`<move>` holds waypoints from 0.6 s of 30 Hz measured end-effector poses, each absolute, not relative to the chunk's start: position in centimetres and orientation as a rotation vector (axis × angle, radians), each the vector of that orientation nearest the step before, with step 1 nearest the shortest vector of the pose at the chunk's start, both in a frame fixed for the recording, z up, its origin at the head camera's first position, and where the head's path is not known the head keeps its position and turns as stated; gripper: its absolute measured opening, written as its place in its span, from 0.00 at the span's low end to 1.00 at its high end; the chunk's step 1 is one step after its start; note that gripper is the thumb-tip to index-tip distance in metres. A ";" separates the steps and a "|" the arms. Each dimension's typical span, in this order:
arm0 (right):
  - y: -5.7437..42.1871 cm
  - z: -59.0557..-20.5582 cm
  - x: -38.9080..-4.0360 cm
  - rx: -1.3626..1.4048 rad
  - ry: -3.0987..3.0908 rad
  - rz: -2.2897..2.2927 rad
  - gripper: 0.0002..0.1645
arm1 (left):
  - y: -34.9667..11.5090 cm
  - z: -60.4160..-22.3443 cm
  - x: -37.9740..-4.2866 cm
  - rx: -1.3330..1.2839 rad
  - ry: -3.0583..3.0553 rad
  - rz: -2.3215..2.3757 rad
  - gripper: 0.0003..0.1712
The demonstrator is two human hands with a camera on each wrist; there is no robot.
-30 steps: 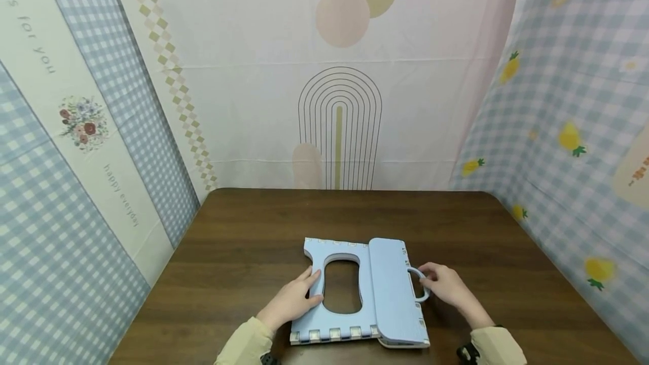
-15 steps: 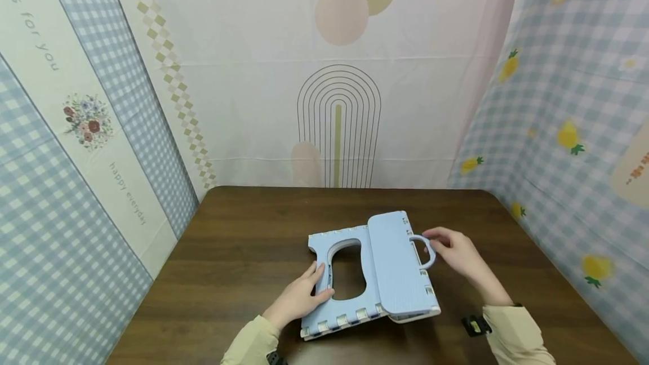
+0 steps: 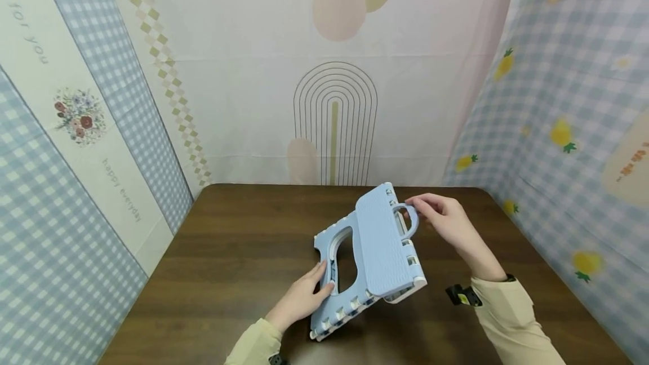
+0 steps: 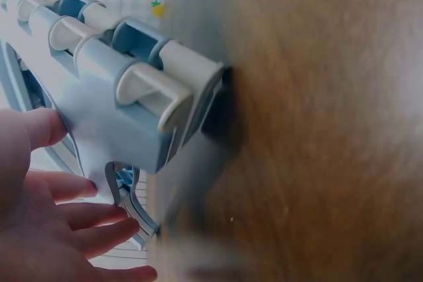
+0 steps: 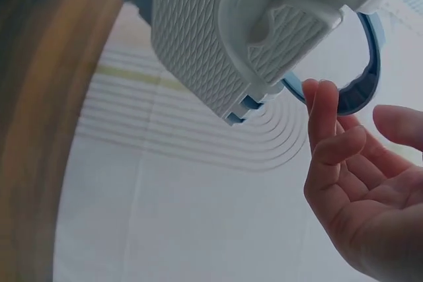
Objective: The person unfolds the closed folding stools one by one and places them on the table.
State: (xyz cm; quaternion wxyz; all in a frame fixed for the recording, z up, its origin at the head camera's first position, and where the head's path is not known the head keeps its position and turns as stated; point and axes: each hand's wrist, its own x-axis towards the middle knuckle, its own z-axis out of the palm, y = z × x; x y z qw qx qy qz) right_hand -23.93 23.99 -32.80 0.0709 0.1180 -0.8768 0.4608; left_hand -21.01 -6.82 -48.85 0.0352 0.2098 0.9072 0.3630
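Observation:
A light blue plastic folding step stool [image 3: 382, 246], folded flat, leans over the table with its right side raised. My left hand [image 3: 300, 299] lies across its lower-left leg panel, fingers extended to the edge of the large cut-out. White hinge knuckles [image 4: 149, 97] line the panel's edge near that hand in the left wrist view. At the upper right, my right hand [image 3: 445, 221] holds the looped carry handle [image 3: 415, 221] with curled fingers, the thumb standing apart in the right wrist view. That view also shows the white textured underside [image 5: 198, 37].
Under the stool is a dark brown wooden table [image 3: 243, 241]. A white printed cloth [image 3: 243, 111] hangs behind its far edge, with blue checked cloths [image 3: 547, 100] at the sides. Dark devices [image 3: 463, 295] are strapped at the wrists.
The stool's right side has risen off the table, tilting it up and turning it counterclockwise. My right hand has moved up and away with the handle; my left hand has stayed on the left panel.

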 end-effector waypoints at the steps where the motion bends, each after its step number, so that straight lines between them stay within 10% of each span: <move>1: 23.7 -32.5 -24.0 0.375 -2.619 1.406 0.22 | -6.7 -48.8 -20.9 0.651 2.792 1.116 0.36; 18: 20.2 -29.3 -24.7 0.764 -2.639 1.254 0.15 | -4.1 -49.5 -20.4 0.652 2.801 1.150 0.32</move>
